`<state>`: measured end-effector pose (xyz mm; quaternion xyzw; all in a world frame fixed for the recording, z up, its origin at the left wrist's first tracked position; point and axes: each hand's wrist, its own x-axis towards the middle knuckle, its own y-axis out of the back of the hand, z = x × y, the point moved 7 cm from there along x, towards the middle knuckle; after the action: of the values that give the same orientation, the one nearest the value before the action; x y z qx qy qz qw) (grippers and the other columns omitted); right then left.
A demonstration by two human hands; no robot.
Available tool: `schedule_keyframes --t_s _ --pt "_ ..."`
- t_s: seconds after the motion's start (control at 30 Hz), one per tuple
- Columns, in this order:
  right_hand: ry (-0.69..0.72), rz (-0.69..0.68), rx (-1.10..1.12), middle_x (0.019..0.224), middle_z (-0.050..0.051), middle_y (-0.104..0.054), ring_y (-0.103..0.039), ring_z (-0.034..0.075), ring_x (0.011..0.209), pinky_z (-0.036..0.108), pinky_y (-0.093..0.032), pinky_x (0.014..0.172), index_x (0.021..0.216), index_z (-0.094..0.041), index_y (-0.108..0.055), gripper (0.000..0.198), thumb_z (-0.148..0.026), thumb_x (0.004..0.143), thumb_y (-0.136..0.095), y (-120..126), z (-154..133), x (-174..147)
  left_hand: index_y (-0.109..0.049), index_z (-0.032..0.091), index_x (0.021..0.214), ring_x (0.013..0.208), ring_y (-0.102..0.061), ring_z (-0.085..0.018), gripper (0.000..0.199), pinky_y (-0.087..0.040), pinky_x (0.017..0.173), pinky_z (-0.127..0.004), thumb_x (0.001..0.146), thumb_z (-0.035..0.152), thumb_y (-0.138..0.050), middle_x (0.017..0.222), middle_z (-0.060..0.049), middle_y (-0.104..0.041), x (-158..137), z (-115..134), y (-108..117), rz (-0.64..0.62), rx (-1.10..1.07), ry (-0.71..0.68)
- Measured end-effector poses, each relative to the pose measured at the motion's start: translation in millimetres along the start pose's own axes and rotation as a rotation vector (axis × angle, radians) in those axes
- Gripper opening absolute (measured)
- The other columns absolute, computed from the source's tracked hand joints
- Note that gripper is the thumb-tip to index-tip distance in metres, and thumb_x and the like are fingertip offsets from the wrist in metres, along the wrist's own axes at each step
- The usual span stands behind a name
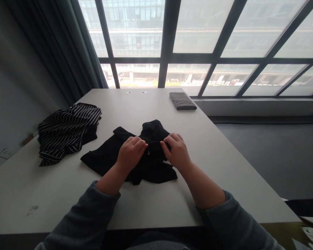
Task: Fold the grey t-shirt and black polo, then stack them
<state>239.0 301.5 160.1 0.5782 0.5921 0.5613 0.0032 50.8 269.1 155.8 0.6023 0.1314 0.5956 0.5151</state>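
Pinches black garment (156, 170) at frame centre with left hand (131, 153) and right hand (177, 150); might crease it by pulling unevenly.

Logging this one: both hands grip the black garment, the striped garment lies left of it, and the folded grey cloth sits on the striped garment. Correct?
Not quite: the folded grey cloth lies apart, near the table's far right corner, as the head view shows. The left hand and right hand do grip the black garment, with the striped garment left of it.

windows (137, 27): dark-framed, daylit | curtain (58, 45): dark, left | wall (7, 111): dim, left | table (211, 149): white | floor (258, 152): grey
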Motion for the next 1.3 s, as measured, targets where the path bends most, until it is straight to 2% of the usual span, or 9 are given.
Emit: schedule_keyframes --t_s 0.13,0.23,0.53,0.7,0.83,1.0,1.1,1.2,1.3 --pt "-0.048 -0.038 -0.057 0.085 0.007 -0.065 -0.059 0.024 0.084 0.035 -0.047 0.08 0.083 -0.025 -0.058 0.03 -0.036 0.109 -0.048 -5.3 2.4 -1.4 -0.058 0.022 0.083 0.083 -0.057 -0.023 0.039 -0.044 0.077 -0.034 0.113 0.041 -0.042 0.087 -0.007 -0.065 -2.1 -9.6 -3.5 0.026 0.113 0.137" --pt "-0.102 -0.061 -0.07 0.084 0.006 -0.066 -0.06 0.022 0.078 0.032 -0.043 0.072 0.084 -0.024 -0.059 0.032 -0.04 0.11 -0.047 -8.8 6.2 -3.6 -0.054 0.022 0.081 0.077 -0.056 -0.022 0.04 -0.042 0.071 -0.034 0.111 0.048 -0.046 0.083 -0.006 -0.061 -4.7 -20.7 -8.3 0.013 0.087 0.247" --pt "-0.263 -0.08 -0.055 0.079 0.005 -0.067 -0.061 0.022 0.072 0.032 -0.039 0.067 0.085 -0.025 -0.058 0.033 -0.044 0.109 -0.045 -15.1 20.8 -8.6 -0.048 0.024 0.077 0.061 -0.046 -0.015 0.046 -0.034 0.063 -0.028 0.099 0.062 -0.06 0.066 0.005 -0.049 -11.7 -39.8 -14.0 0.017 -0.358 0.499" --pt "-0.316 -0.089 -0.107 0.072 0.005 -0.063 -0.057 0.021 0.068 0.032 -0.035 0.065 0.077 -0.025 -0.052 0.041 -0.044 0.11 -0.037 -16.8 29.3 -9.3 -0.048 0.023 0.075 0.063 -0.043 -0.013 0.051 -0.037 0.061 -0.027 0.093 0.068 -0.063 0.068 0.005 -0.047 -9.0 -41.2 -26.0 -0.077 -0.702 0.571" --pt "-0.349 -0.117 -0.101 0.075 0.007 -0.064 -0.06 0.023 0.074 0.033 -0.038 0.07 0.075 -0.025 -0.051 0.043 -0.042 0.11 -0.034 -16.1 30.4 -9.0 -0.052 0.022 0.081 0.069 -0.052 -0.016 0.053 -0.045 0.068 -0.029 0.1 0.072 -0.046 0.075 0.001 -0.055 -7.9 -35.2 -29.0 -0.143 -0.808 0.523" --pt "-0.406 -0.144 0.021 0.068 0.004 -0.06 -0.053 0.02 0.064 0.032 -0.034 0.064 0.072 -0.026 -0.046 0.042 -0.044 0.108 -0.035 -17.6 32.8 -7.8 -0.065 0.023 0.108 0.085 -0.066 -0.021 0.036 -0.051 0.077 -0.032 0.09 0.053 -0.076 0.101 -0.003 -0.07 -8.2 -12.2 -25.5 -0.222 -0.419 0.183" --pt "-0.402 -0.105 0.117 0.063 0.001 -0.054 -0.049 0.018 0.06 0.031 -0.034 0.061 0.07 -0.026 -0.042 0.045 -0.051 0.107 -0.037 -15.5 32.0 -7.3 -0.068 0.025 0.11 0.096 -0.069 -0.022 0.018 -0.053 0.08 -0.032 0.097 0.038 -0.069 0.115 -0.005 -0.069 -7.5 -6.2 -21.7 -0.152 -0.301 0.078" --pt "-0.362 -0.075 0.208 0.068 -0.002 -0.056 -0.052 0.017 0.063 0.029 -0.038 0.063 0.078 -0.025 -0.048 0.04 -0.057 0.101 -0.053 -12.7 27.3 -7.8 -0.07 0.024 0.105 0.098 -0.068 -0.022 0.01 -0.053 0.085 -0.034 0.102 0.029 -0.062 0.106 -0.005 -0.072 -5.7 -7.9 -14.5 -0.036 -0.2 0.053" --pt "-0.237 -0.121 0.295 0.084 0.0 -0.065 -0.059 0.018 0.074 0.028 -0.045 0.069 0.097 -0.025 -0.056 0.03 -0.048 0.088 -0.073 -14.2 16.6 -6.7 -0.07 0.023 0.1 0.094 -0.066 -0.024 0.014 -0.053 0.086 -0.036 0.104 0.027 -0.057 0.096 -0.006 -0.071 -5.8 -14.0 -5.1 0.085 -0.085 0.106"
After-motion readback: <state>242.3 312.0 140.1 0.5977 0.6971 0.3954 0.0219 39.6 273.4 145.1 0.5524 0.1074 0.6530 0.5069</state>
